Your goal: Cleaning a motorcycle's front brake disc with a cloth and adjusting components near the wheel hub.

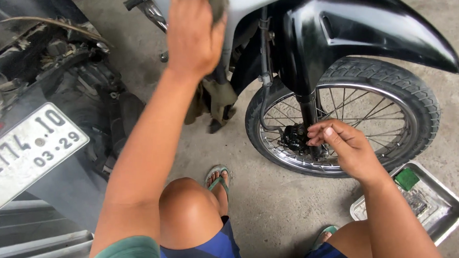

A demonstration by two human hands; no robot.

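Note:
I squat in front of a motorcycle's front wheel (401, 87), which has a spoked chrome rim and a black mudguard (358, 28) above it. My right hand (342, 145) is at the hub beside the black brake caliper (293, 137), fingers pinched together on a small part I cannot make out. My left hand (193, 31) is raised to the motorcycle's pale body panel (250, 1), pressing a grey rag (217, 5) against it. A dirty cloth (218, 101) hangs below that hand.
A metal tray (443, 208) with a green block (406, 179) and small parts lies on the concrete floor at my right knee. Another motorcycle's rear with a white plate (29, 151) stands close at my left. My sandalled foot (217, 180) rests near the wheel.

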